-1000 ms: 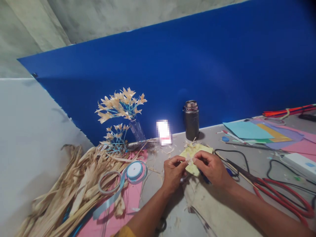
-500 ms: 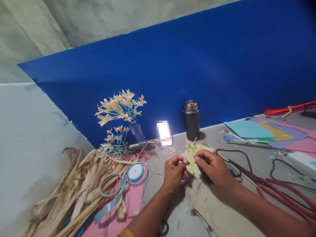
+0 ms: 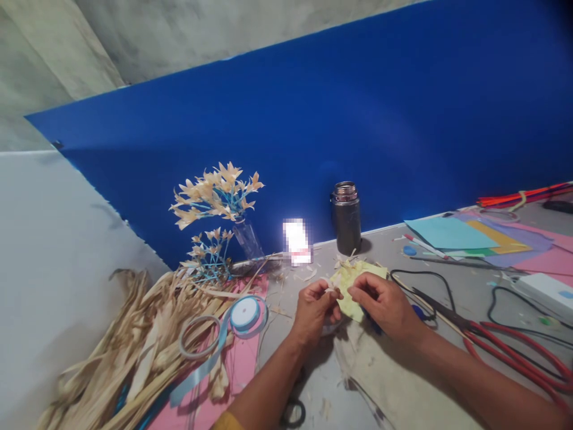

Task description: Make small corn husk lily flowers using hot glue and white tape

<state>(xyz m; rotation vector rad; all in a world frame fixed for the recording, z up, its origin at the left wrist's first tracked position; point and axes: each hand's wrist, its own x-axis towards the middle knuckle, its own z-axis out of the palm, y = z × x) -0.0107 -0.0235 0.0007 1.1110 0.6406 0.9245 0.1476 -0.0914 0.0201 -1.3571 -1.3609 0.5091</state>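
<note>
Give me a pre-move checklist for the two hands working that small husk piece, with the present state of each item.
1. Left hand pinches the small husk piece: ok.
2. Right hand fingers meet it from the other side: ok.
3. How firm the grip on the piece is: cannot tell, too small.
4. Yellow paper lies right under the hands: ok.
5. Red-handled scissors lie apart, beside the right forearm: ok.
6. Black cable close to the right hand, possible snag: not ok.

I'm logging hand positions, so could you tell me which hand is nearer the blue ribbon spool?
Left. The left hand is just right of the blue ribbon spool; the right hand lies farther right, beyond the left one.
</note>
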